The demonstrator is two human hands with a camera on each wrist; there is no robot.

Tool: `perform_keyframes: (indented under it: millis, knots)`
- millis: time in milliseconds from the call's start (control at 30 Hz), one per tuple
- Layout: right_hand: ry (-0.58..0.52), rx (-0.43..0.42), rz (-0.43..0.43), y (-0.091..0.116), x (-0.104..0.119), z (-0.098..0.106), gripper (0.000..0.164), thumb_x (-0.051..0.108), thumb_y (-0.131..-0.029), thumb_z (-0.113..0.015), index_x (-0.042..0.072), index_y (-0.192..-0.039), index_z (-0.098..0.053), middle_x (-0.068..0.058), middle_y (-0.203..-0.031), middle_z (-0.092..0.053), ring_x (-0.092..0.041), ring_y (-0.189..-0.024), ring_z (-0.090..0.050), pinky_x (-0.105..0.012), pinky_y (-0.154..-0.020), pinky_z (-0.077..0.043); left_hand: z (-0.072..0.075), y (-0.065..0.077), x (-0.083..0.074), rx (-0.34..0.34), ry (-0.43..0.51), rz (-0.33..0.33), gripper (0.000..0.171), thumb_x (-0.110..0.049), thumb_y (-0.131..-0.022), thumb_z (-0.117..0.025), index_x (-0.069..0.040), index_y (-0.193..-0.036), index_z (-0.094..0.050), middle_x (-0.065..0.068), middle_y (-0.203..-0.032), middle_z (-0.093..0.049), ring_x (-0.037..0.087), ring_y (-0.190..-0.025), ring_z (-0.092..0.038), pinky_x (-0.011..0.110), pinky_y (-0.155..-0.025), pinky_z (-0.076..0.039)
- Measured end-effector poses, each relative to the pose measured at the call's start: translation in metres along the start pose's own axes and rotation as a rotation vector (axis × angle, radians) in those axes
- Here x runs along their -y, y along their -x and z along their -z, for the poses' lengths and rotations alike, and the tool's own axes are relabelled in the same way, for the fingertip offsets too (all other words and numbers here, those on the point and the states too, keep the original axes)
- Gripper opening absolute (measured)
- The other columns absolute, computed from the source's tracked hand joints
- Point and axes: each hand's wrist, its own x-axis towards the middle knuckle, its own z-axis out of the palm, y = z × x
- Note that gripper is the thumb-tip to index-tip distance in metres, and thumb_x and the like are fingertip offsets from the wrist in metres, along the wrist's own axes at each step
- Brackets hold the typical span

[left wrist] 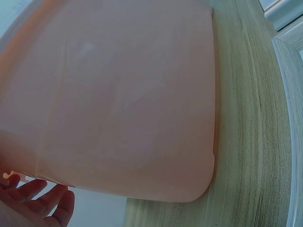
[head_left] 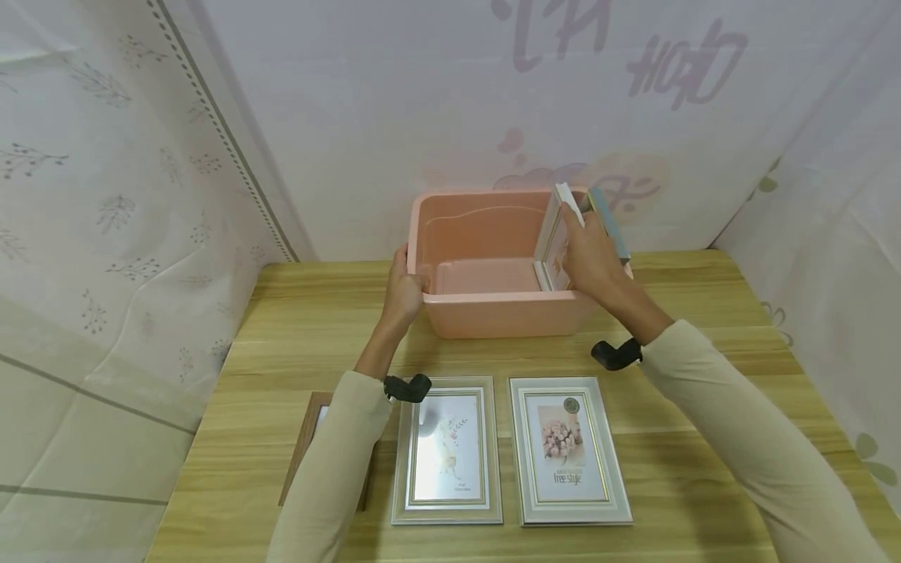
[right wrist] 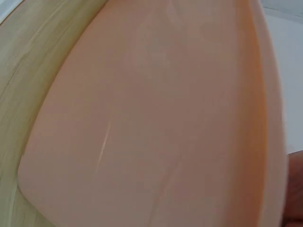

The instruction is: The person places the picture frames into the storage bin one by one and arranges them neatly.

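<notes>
Frame (head_left: 551, 234) is standing on edge inside the bin (head_left: 503, 317); I'm pinching it with the right hand (head_left: 594, 255), presumably propping it, while the left hand (head_left: 404, 295) is gripping the rim (head_left: 493, 298), likely for steadiness.

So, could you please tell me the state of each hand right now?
Left hand: gripping the pink bin by its rim.
Right hand: holding a white picture frame.

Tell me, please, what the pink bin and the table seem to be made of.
Pink bin: likely plastic, smooth, slightly glossy; corners are rounded and highlights streak its wall.
Table: wood or printed laminate, low sheen; grain runs along its top, so either fits.
</notes>
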Motion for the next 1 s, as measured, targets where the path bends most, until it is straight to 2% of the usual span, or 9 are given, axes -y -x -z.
perform_keyframes:
  millis: [133, 200, 267, 300, 367, 433, 533, 767, 1000]
  knots:
    - [0.048, 0.008, 0.021, 0.002, 0.000, -0.003, 0.079, -0.003, -0.085, -0.061, -0.001, -0.154, -0.022, -0.042, -0.135, -0.038, -0.043, -0.074, -0.058, -0.047, -0.056, -0.049, 0.000, -0.001, 0.000, 0.002, 0.002, -0.002, 0.077, 0.007, -0.078, -0.040, -0.001, -0.153, -0.027, 0.024, -0.149, -0.038, 0.029, -0.119, -0.042, 0.046, -0.106, -0.034]
    - [0.112, 0.022, 0.041, 0.002, 0.002, -0.003, 0.078, 0.001, -0.088, -0.060, -0.003, -0.154, -0.020, -0.042, -0.142, -0.032, -0.050, -0.096, -0.058, -0.052, -0.067, -0.052, 0.000, -0.001, -0.001, 0.004, 0.003, -0.001, 0.077, 0.007, -0.078, -0.040, -0.001, -0.153, -0.026, 0.024, -0.149, -0.038, 0.030, -0.119, -0.043, 0.046, -0.106, -0.034]
    - [0.204, 0.047, 0.065, 0.002, 0.003, -0.004, 0.073, 0.004, -0.093, -0.055, -0.006, -0.154, -0.017, -0.042, -0.148, -0.025, -0.055, -0.124, -0.045, -0.058, -0.087, -0.050, 0.000, 0.000, -0.001, 0.001, 0.002, 0.000, 0.077, 0.007, -0.077, -0.040, -0.001, -0.153, -0.026, 0.024, -0.149, -0.038, 0.030, -0.119, -0.043, 0.046, -0.106, -0.034]
    - [0.257, 0.061, 0.076, 0.002, 0.004, -0.004, 0.070, 0.007, -0.096, -0.052, -0.008, -0.154, -0.016, -0.041, -0.151, -0.021, -0.055, -0.135, -0.033, -0.060, -0.098, -0.043, 0.000, 0.000, -0.001, -0.001, 0.001, 0.002, 0.077, 0.007, -0.077, -0.041, -0.002, -0.153, -0.026, 0.024, -0.149, -0.038, 0.030, -0.119, -0.043, 0.046, -0.106, -0.034]
    - [0.345, 0.090, 0.094, 0.003, 0.005, -0.004, 0.064, 0.011, -0.101, -0.045, -0.009, -0.154, -0.014, -0.040, -0.155, -0.014, -0.054, -0.145, -0.009, -0.064, -0.110, -0.028, 0.000, 0.000, -0.001, -0.003, -0.003, 0.008, 0.077, 0.007, -0.078, -0.041, -0.003, -0.153, -0.027, 0.022, -0.149, -0.039, 0.029, -0.119, -0.043, 0.046, -0.105, -0.034]
    - [0.388, 0.103, 0.102, 0.003, 0.006, -0.003, 0.060, 0.013, -0.103, -0.038, -0.011, -0.153, -0.014, -0.040, -0.156, -0.011, -0.053, -0.146, -0.002, -0.064, -0.114, -0.017, 0.000, 0.001, -0.001, -0.007, -0.003, 0.011, 0.077, 0.007, -0.078, -0.041, -0.003, -0.153, -0.027, 0.021, -0.148, -0.040, 0.029, -0.119, -0.043, 0.046, -0.105, -0.035]
    - [0.404, 0.116, 0.085, 0.002, 0.005, -0.001, 0.060, 0.014, -0.104, -0.035, -0.012, -0.153, -0.012, -0.041, -0.156, -0.007, -0.052, -0.146, 0.001, -0.065, -0.115, -0.014, 0.000, 0.001, -0.001, -0.010, -0.007, 0.015, 0.076, 0.007, -0.079, -0.041, -0.004, -0.153, -0.028, 0.019, -0.146, -0.042, 0.028, -0.119, -0.044, 0.046, -0.105, -0.035]
    - [0.398, 0.158, 0.022, 0.002, -0.001, 0.004, 0.081, 0.020, -0.097, -0.055, -0.013, -0.153, -0.006, -0.041, -0.156, -0.004, -0.055, -0.145, 0.000, -0.068, -0.114, -0.010, -0.001, 0.001, 0.000, -0.005, -0.004, 0.010, 0.075, 0.008, -0.080, -0.040, -0.004, -0.153, -0.027, 0.023, -0.148, -0.040, 0.030, -0.120, -0.043, 0.048, -0.106, -0.035]
    - [0.351, 0.190, -0.017, 0.003, -0.008, 0.010, 0.081, 0.017, -0.097, -0.053, -0.009, -0.155, -0.003, -0.038, -0.158, -0.004, -0.054, -0.145, 0.003, -0.067, -0.114, -0.008, 0.000, 0.000, 0.001, 0.002, 0.002, 0.004, 0.077, 0.008, -0.079, -0.041, -0.003, -0.154, -0.025, 0.024, -0.149, -0.038, 0.030, -0.122, -0.043, 0.048, -0.107, -0.034]
